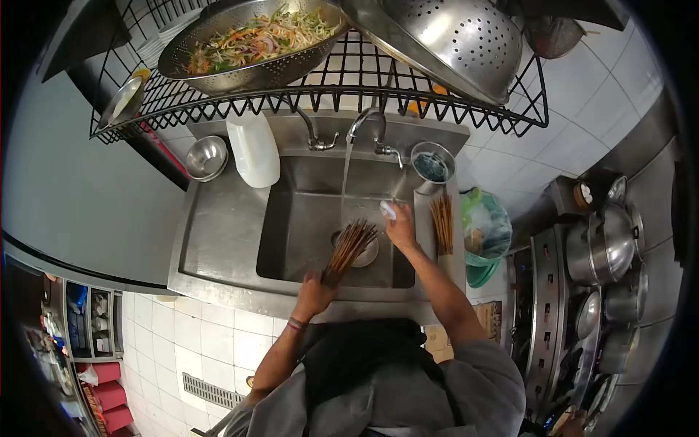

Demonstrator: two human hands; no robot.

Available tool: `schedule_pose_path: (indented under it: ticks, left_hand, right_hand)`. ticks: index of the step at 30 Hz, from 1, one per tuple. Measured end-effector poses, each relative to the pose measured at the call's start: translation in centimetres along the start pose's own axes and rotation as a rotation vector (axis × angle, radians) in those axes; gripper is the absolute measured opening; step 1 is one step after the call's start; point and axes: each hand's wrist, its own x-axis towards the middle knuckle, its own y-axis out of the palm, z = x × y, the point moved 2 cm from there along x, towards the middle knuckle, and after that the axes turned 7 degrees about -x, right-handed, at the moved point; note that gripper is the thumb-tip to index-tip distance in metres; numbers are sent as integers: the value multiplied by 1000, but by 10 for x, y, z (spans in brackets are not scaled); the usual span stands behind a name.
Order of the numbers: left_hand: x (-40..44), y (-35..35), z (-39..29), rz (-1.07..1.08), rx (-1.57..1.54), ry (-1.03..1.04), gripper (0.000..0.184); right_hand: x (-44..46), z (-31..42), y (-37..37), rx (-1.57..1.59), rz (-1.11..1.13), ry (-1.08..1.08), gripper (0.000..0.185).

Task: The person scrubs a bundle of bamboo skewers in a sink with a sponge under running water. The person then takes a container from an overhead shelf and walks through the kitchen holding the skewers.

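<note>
My left hand is closed around the lower end of a bundle of thin brown wooden skewers, which fans out over the metal sink. My right hand grips a small whitish thing, perhaps a sponge or soap, above the basin's right side. Water runs from the curved faucet in a thin stream, just beyond the skewer tips. Partly hidden behind the bundle, a pale round dish lies on the sink floor. A second bundle of skewers rests on the right ledge.
A metal cup with dark contents, a white plastic jug and metal bowls stand around the sink. Overhead, a wire rack bears a colander of shredded vegetables. A lined green bin and a stove are at right.
</note>
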Motion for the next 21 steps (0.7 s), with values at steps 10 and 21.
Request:
schedule_pose_path:
  ticks: [10,21]
  left_hand:
    - [-16,15,1,52,108,41,51]
    - [-12,19,10,110,77,23,48]
  right_hand:
    - [-105,92,20,102,286,-437,28]
    - [-80,82,-9,71,43,-293,36]
